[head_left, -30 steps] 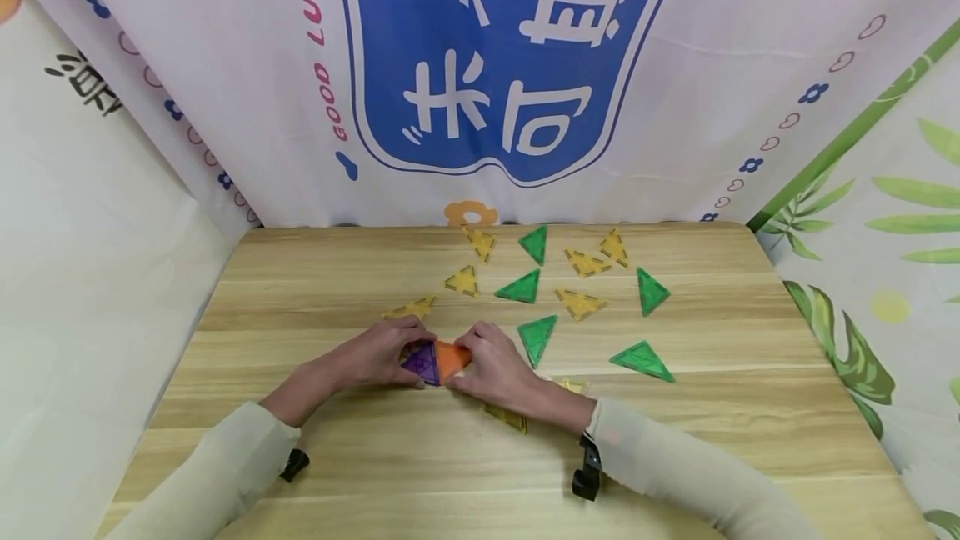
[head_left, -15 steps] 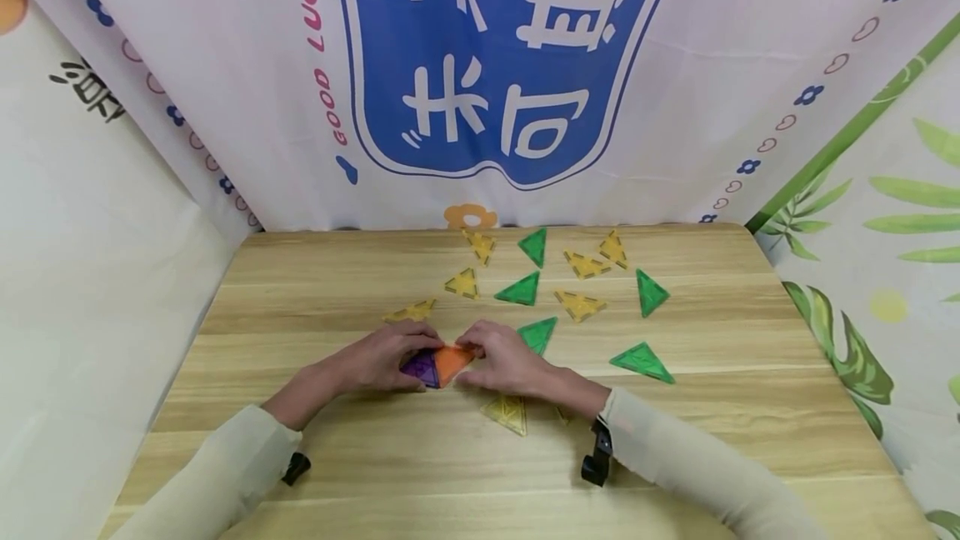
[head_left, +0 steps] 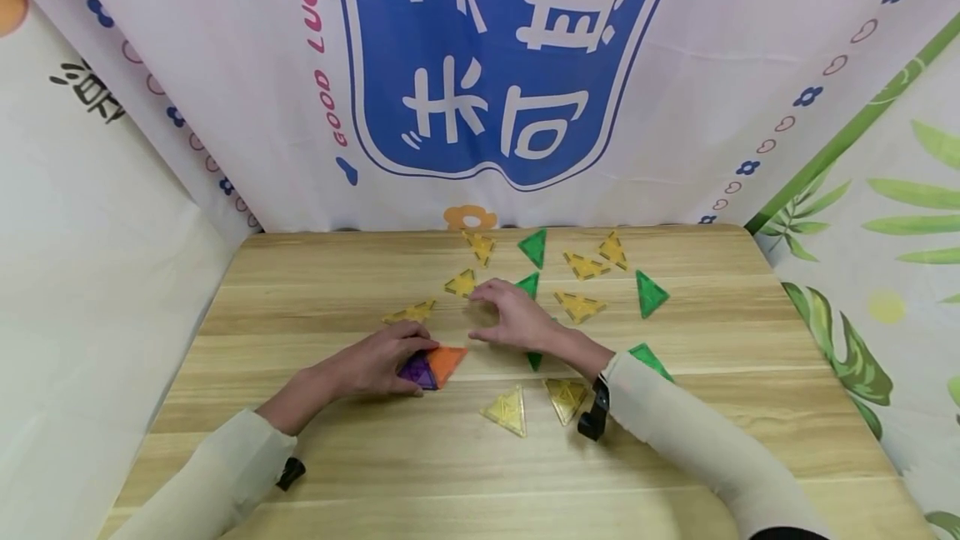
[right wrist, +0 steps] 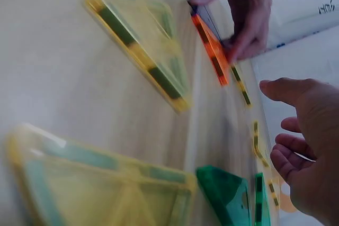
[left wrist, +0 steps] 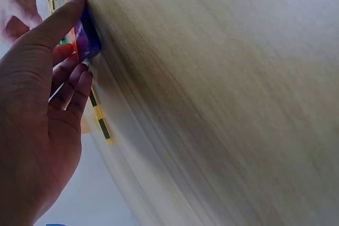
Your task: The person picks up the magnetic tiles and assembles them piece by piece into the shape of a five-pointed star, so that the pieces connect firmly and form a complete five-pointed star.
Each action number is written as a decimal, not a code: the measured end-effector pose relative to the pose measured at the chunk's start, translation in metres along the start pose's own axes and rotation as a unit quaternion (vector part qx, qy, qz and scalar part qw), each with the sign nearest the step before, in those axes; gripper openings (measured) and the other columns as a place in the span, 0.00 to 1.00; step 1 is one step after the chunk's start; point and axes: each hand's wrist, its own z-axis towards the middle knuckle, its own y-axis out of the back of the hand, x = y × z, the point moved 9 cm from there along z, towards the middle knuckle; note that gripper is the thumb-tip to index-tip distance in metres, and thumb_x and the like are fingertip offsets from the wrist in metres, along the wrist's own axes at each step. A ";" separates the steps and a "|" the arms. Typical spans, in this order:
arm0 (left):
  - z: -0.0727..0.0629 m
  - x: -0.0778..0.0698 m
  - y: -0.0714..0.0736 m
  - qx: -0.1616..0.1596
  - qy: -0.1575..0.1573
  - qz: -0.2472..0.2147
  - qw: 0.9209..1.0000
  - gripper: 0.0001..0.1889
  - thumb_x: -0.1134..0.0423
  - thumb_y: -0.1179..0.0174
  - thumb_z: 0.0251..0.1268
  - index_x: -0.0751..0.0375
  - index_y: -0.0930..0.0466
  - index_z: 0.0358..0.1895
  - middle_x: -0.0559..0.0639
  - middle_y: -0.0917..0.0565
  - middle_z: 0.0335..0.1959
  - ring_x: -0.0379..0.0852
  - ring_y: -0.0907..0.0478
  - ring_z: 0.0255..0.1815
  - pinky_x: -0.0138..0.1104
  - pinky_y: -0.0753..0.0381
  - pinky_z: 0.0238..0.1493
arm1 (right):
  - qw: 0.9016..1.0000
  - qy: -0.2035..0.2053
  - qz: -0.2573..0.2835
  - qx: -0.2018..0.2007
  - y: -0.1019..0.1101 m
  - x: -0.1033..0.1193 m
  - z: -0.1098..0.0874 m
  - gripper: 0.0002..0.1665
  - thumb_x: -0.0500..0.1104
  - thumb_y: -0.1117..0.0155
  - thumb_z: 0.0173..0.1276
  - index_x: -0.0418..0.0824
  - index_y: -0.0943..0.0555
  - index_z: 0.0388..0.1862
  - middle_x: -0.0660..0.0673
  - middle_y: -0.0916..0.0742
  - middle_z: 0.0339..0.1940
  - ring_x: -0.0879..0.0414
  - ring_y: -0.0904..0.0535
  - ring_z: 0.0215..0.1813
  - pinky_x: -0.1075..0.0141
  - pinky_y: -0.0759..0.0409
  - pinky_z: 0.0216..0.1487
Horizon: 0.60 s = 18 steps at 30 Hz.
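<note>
My left hand [head_left: 375,363] pinches a purple translucent triangular tile [head_left: 422,370] between thumb and fingers, left of the table's middle. An orange triangular tile [head_left: 447,363] adjoins the purple one along an edge. In the left wrist view the fingers partly cover the purple tile [left wrist: 86,38]. My right hand [head_left: 519,319] hovers apart from that pair, fingers and thumb spread, holding nothing. Its fingertips are near a yellow triangular tile [head_left: 460,282], and it partly hides a green one [head_left: 529,283]. The right wrist view shows the same hand [right wrist: 307,136] with a gap between thumb and fingers.
Two pale yellow tiles [head_left: 507,412] lie near the right forearm. Several green tiles [head_left: 651,293] and yellow tiles [head_left: 581,305] are scattered over the back and right of the wooden table [head_left: 337,473]. A printed curtain [head_left: 675,107] hangs behind its far edge.
My right hand has let go of the orange tile and moved up and right, toward the yellow and green tiles. The left hand stays on the purple tile.
</note>
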 end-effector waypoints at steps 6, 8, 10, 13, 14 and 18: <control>-0.004 0.003 -0.001 -0.002 0.003 0.005 1.000 0.39 0.47 0.20 0.59 0.63 0.20 0.69 0.53 0.22 0.62 0.47 0.22 0.60 0.45 0.17 0.60 | 1.000 -0.007 -0.012 0.000 0.006 -0.011 0.018 0.40 0.48 0.17 0.63 0.32 0.20 0.69 0.36 0.18 0.70 0.42 0.23 0.72 0.50 0.26 0.75; -0.005 0.004 -0.001 -0.002 0.002 0.005 1.000 0.38 0.47 0.20 0.59 0.63 0.20 0.69 0.53 0.22 0.62 0.46 0.22 0.59 0.44 0.17 0.59 | 1.000 -0.013 -0.010 0.005 0.009 -0.015 0.024 0.41 0.48 0.17 0.63 0.32 0.21 0.71 0.36 0.19 0.72 0.41 0.24 0.74 0.49 0.27 0.76; -0.006 0.005 -0.001 -0.003 0.000 0.004 1.000 0.38 0.47 0.20 0.59 0.63 0.20 0.69 0.52 0.22 0.62 0.46 0.22 0.59 0.44 0.16 0.59 | 1.000 -0.015 -0.012 0.009 0.011 -0.018 0.030 0.41 0.48 0.17 0.63 0.33 0.22 0.71 0.36 0.20 0.73 0.40 0.26 0.75 0.49 0.29 0.77; -0.006 0.005 0.000 -0.005 -0.002 0.003 1.000 0.38 0.46 0.20 0.59 0.63 0.20 0.69 0.52 0.22 0.61 0.45 0.22 0.59 0.44 0.16 0.59 | 1.000 -0.015 -0.012 0.017 0.013 -0.021 0.037 0.42 0.48 0.17 0.62 0.33 0.22 0.72 0.36 0.21 0.74 0.40 0.26 0.76 0.48 0.30 0.78; -0.006 0.005 0.000 -0.005 -0.003 0.004 1.000 0.38 0.46 0.20 0.59 0.63 0.20 0.69 0.52 0.22 0.61 0.45 0.22 0.59 0.43 0.16 0.59 | 1.000 -0.013 -0.014 0.019 0.014 -0.022 0.039 0.42 0.48 0.17 0.62 0.33 0.22 0.72 0.36 0.21 0.74 0.40 0.27 0.76 0.48 0.30 0.78; -0.006 0.005 0.000 -0.007 -0.005 0.004 1.000 0.38 0.45 0.20 0.59 0.63 0.19 0.68 0.51 0.22 0.61 0.45 0.22 0.59 0.43 0.16 0.59 | 0.999 -0.012 -0.019 0.032 0.013 -0.027 0.044 0.42 0.47 0.16 0.61 0.33 0.22 0.71 0.35 0.21 0.74 0.40 0.27 0.76 0.49 0.30 0.78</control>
